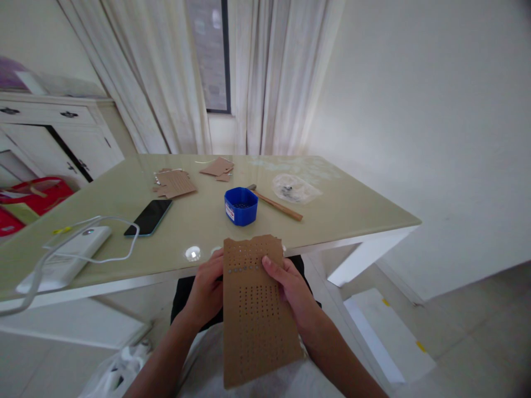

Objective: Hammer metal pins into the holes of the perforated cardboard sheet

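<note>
A brown cardboard sheet (259, 331) with rows of small holes is held tilted in front of me, over my lap. One row of small grey round heads crosses its upper part, and its top edge is torn. My right hand (292, 284) grips the right edge, thumb on the front near the end of that row and fingers behind. My left hand (204, 290) is closed at the left edge, its fingertips hidden behind the sheet. Beyond the cardboard, a blue plastic box (241, 207) on the table holds small dark pieces.
Behind the box lies a hammer (277, 205) with a wooden handle, beside a clear plastic bag (294, 189). Torn cardboard pieces (176, 183), a phone (148, 218) and a white power bank (70, 257) with a cable are on the table (340, 213). A wall stands right.
</note>
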### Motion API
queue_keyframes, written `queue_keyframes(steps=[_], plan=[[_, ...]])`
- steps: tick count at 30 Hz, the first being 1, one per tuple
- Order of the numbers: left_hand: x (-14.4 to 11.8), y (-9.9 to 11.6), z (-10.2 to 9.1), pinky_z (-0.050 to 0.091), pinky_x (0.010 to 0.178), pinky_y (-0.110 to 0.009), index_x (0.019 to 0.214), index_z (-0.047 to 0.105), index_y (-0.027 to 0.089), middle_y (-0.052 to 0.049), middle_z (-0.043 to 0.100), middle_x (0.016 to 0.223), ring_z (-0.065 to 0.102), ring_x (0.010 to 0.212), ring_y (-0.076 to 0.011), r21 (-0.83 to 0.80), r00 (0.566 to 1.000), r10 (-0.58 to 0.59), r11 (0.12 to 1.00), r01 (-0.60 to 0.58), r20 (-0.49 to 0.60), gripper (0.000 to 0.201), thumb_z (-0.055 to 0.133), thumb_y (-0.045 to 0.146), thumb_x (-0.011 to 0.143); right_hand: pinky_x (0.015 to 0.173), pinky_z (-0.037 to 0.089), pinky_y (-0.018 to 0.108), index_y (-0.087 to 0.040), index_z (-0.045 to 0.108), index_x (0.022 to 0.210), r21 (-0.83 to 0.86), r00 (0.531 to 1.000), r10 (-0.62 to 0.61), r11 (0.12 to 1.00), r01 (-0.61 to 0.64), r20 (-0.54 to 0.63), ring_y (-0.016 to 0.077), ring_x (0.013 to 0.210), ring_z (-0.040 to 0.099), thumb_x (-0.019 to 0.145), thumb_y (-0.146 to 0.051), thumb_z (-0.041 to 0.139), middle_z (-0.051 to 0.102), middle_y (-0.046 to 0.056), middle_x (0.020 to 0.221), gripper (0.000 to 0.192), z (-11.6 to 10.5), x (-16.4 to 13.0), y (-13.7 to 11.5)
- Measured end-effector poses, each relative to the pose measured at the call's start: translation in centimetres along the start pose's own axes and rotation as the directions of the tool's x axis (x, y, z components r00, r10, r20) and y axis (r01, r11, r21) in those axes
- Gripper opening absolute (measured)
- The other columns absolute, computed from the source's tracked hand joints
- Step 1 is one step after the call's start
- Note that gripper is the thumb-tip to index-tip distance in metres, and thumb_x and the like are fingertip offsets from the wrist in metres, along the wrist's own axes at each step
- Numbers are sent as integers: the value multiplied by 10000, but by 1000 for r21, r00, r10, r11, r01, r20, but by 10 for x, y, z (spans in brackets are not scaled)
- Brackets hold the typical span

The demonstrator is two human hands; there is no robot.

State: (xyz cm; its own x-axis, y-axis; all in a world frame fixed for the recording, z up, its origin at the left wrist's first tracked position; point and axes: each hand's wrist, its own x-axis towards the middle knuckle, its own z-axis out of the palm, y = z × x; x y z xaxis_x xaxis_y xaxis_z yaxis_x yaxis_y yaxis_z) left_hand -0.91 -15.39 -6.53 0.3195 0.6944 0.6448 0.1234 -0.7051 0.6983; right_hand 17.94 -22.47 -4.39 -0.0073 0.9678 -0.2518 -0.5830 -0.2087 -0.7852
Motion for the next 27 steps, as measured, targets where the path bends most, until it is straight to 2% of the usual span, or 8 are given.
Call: queue_keyframes(steps=[7, 11, 16, 19, 22, 27], plan=[[4, -1, -9, 613, 911, -393, 812, 872, 284, -81, 837, 847, 748, 952, -277, 11, 1000, -5, 1000, 4, 22, 299, 671, 333, 1027, 826, 642, 468, -252, 695, 998, 12, 1000, -4, 1000, 4, -6, 329, 943, 818, 730, -616, 1025, 830, 56, 934, 560, -5, -3, 6], [6, 6, -10, 623, 850, -376, 784, 872, 285, -58, 828, 827, 689, 752, -228, -64, 996, -30, 997, 36, 89, 229, 773, 374, 971, 823, 643, 482, -246, 715, 1010, 10, 1000, 12, 1000, -12, 7, 337, 942, 815, 728, -647, 1014, 825, 63, 934, 574, -3, -7, 7], [6, 8, -8, 588, 681, -351, 647, 821, 265, -52, 771, 691, 646, 664, -225, -87, 995, -40, 995, 48, 88, 376, 775, 484, 949, 832, 631, 480, -243, 720, 987, 8, 999, 31, 999, -31, -14, 325, 918, 801, 746, -664, 1002, 807, 56, 899, 561, -2, -13, 11], [6, 4, -9, 613, 778, -392, 609, 807, 271, -63, 776, 695, 710, 762, -263, -81, 995, -46, 995, 53, 86, 400, 773, 490, 943, 831, 615, 447, -253, 711, 955, 14, 999, 20, 1000, -20, -33, 290, 879, 784, 741, -670, 1006, 796, 35, 878, 554, -2, -14, 13], [6, 3, -11, 634, 847, -414, 661, 838, 278, -72, 816, 763, 759, 859, -292, -76, 991, -52, 995, 61, 120, 316, 809, 467, 912, 826, 602, 427, -254, 708, 928, 18, 999, 9, 1000, -8, -42, 269, 844, 771, 726, -686, 1010, 775, 13, 832, 565, -1, -13, 14], [4, 14, -13, 669, 987, -464, 901, 911, 267, -79, 858, 867, 795, 960, -320, -141, 953, -118, 977, 162, 280, 112, 855, 364, 895, 823, 604, 434, -235, 726, 934, 17, 999, 29, 999, -28, -44, 275, 828, 774, 714, -703, 1012, 775, 17, 811, 591, 0, -12, 14]])
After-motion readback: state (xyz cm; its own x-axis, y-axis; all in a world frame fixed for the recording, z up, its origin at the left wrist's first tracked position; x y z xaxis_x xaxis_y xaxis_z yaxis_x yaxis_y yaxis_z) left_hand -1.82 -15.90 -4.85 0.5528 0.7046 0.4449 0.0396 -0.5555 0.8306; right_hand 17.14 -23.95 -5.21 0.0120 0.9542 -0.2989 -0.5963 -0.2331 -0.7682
